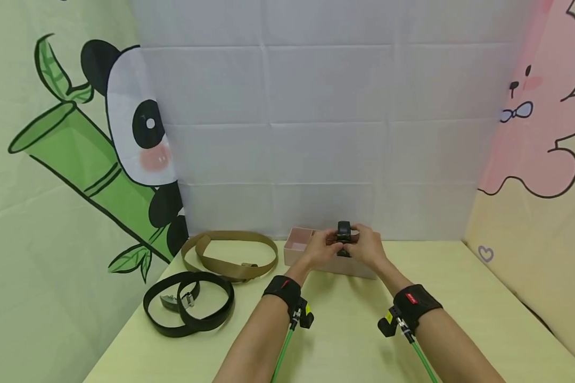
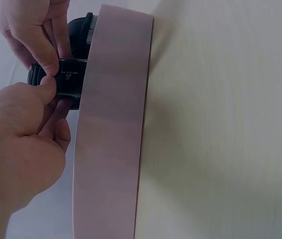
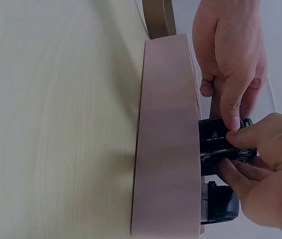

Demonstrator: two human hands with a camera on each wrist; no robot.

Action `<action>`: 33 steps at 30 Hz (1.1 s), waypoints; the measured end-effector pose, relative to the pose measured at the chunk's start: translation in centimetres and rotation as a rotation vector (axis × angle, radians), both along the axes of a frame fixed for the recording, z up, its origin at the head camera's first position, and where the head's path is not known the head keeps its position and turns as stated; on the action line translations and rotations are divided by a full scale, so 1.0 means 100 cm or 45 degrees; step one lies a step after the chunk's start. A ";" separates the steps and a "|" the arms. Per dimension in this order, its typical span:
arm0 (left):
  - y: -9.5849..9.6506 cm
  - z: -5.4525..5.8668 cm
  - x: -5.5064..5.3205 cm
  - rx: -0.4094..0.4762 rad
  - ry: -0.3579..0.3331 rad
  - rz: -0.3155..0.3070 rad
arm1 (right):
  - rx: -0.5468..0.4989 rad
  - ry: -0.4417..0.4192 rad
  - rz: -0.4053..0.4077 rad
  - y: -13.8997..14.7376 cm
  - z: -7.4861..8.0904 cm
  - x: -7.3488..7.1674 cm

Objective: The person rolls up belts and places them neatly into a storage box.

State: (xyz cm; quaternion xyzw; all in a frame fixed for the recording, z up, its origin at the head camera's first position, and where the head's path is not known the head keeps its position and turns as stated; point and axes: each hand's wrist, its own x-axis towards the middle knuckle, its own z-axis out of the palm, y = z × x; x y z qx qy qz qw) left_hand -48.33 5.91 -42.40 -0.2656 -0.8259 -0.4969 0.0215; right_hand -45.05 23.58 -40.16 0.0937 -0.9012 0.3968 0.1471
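Observation:
Both hands hold a rolled black belt [image 1: 344,232] with a glossy buckle plate [image 3: 213,136] bearing a small emblem. It sits at the rim of a pink divided box [image 1: 294,257], its lower part hidden behind the front wall. My left hand [image 1: 322,249] pinches it from the left with thumb and fingers. From the other side my right hand [image 1: 368,247] does the same, thumb on the buckle plate. Beside it in the box, a second black rolled item [image 3: 224,203] with a grey part pokes above the rim, likely another belt.
A tan belt [image 1: 220,266] lies loosely looped on the table [image 1: 345,340] left of the box. Nearer, a black belt [image 1: 211,322] with a silver buckle lies in loops. Behind the box hangs a pale creased cloth [image 1: 326,154].

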 end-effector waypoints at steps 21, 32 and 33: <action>0.009 0.018 0.004 -0.407 -0.034 0.089 | 0.360 -0.180 -0.098 -0.013 0.011 -0.004; 0.003 0.012 -0.003 -0.407 -0.042 0.041 | 0.279 -0.101 -0.017 0.000 0.005 0.008; 0.002 0.006 -0.012 -0.419 -0.015 0.046 | 0.267 -0.079 -0.001 0.002 0.005 0.010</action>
